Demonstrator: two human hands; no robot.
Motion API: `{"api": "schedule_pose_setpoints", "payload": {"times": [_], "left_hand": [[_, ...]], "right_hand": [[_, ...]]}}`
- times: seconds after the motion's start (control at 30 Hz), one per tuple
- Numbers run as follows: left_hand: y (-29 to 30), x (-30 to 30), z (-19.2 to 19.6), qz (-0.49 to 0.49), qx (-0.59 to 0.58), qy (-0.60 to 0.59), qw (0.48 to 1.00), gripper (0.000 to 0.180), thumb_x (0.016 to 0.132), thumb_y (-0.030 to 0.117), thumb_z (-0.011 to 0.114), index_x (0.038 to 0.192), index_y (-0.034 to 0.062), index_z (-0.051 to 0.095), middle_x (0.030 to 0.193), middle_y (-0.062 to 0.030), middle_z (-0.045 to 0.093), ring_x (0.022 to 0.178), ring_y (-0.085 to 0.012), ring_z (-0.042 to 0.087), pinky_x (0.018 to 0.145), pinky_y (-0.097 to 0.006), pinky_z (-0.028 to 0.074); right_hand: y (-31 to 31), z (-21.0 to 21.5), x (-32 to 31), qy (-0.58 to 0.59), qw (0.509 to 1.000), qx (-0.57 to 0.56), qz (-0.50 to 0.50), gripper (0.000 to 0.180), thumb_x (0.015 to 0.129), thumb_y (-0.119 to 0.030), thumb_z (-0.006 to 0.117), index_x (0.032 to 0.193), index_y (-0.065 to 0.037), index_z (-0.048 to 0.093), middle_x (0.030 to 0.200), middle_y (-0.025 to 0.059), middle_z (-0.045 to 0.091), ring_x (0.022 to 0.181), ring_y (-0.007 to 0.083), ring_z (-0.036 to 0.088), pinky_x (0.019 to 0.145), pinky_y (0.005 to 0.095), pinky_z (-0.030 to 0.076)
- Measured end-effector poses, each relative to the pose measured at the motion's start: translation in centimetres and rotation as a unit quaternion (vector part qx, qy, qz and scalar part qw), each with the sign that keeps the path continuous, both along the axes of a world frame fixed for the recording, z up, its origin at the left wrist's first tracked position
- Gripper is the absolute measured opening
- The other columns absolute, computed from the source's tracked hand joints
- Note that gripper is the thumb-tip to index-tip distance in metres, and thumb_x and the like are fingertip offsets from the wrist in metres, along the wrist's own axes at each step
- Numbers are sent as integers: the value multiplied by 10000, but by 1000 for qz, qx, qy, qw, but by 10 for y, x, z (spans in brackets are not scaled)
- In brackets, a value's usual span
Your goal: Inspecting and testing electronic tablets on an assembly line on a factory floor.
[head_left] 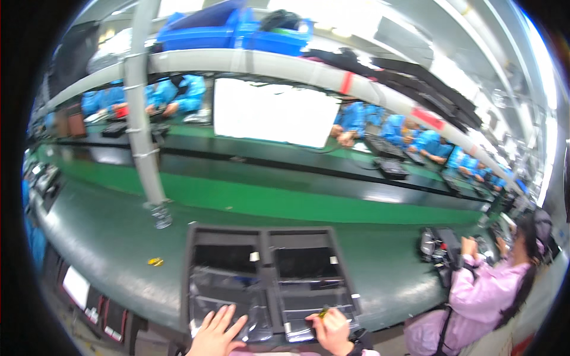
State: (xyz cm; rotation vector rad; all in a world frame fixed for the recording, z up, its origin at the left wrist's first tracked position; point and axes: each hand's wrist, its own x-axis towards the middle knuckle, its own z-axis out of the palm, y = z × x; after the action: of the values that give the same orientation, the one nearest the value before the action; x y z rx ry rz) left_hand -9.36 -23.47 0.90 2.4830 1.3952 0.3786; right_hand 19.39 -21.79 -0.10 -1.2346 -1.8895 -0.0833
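Observation:
A dark grey tray (265, 261) with two side-by-side compartments lies on the green bench in front of me. Each compartment holds a flat black panel, the left panel (222, 257) and the right panel (301, 261), with shiny clear film over their nearer parts and a small white label at the edge. My left hand (218, 333) rests with fingers spread on the near end of the left panel's film. Over the near end of the right panel, my right hand (333, 331) is closed, pinching a small yellow piece (323, 312) whose kind I cannot make out.
Another small yellow piece (155, 261) lies on the bench to the left. A grey post (140, 113) rises behind it. At right a person in pink (490, 291) works beside black devices (442, 252). Beyond the conveyor stand a bright white panel (273, 113) and people in blue.

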Motion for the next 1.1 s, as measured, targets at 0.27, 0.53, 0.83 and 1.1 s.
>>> {"api": "schedule_pose_setpoints", "payload": {"times": [0.27,0.53,0.83,1.1], "left_hand": [[75,2,-8,0,115,97,989,686,782,351,625,1374,138,352,1405,-179,334,1297,-300,334,1007,-454,304],[182,-10,-15,10,96,102,990,709,764,304,661,1381,189,331,1428,-144,311,1307,-312,325,969,-492,362],[301,-13,-16,-35,71,6,997,625,771,316,663,1328,153,430,1389,-171,369,1305,-318,322,1013,-465,290],[359,-28,-17,1,47,9,999,606,807,301,619,1357,165,406,1427,-144,331,1322,-309,302,1071,-456,237]], "right_hand": [[69,-9,6,-75,996,-50,8,183,822,-105,557,649,-47,574,710,121,529,750,311,511,630,413,411],[163,-9,-5,-86,996,-10,37,182,860,-137,532,705,-43,548,717,96,553,778,280,528,688,387,430],[270,-13,2,-128,992,14,-14,239,873,-205,490,732,-40,588,729,115,581,771,303,533,684,427,458],[345,-26,-7,-45,998,16,-41,242,893,-185,476,736,-27,571,743,130,590,785,299,519,723,390,432]]}}
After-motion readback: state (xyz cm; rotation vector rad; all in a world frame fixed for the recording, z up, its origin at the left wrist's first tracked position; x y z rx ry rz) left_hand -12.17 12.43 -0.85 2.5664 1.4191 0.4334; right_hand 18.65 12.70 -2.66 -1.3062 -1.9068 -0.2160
